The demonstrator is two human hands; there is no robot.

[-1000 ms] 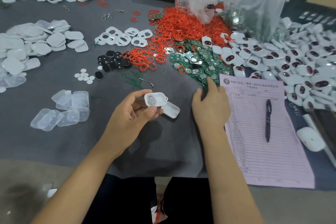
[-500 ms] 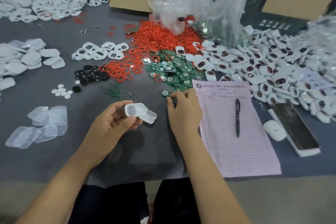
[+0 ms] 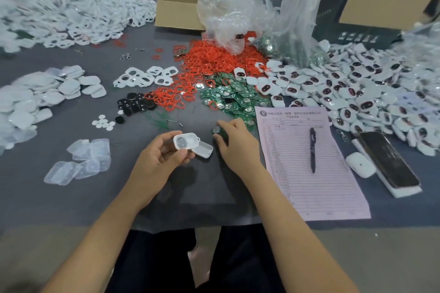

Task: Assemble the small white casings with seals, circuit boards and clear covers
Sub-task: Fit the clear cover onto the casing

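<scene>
While the left grip (image 3: 162,154) pinches a white casing (image 3: 184,141) — rounded, hollow, translucent — right grip (image 3: 234,140) pinches a circuit board (image 3: 217,130).

The pink paper form (image 3: 312,164) lying near right on the grey table carries a round logo and a line of Chinese characters at its head, too blurred to read. White characters run along the dark cardboard box (image 3: 357,37) far right, equally illegible.

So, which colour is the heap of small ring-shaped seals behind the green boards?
The ring-shaped seals are bright red-orange; head view.
</scene>
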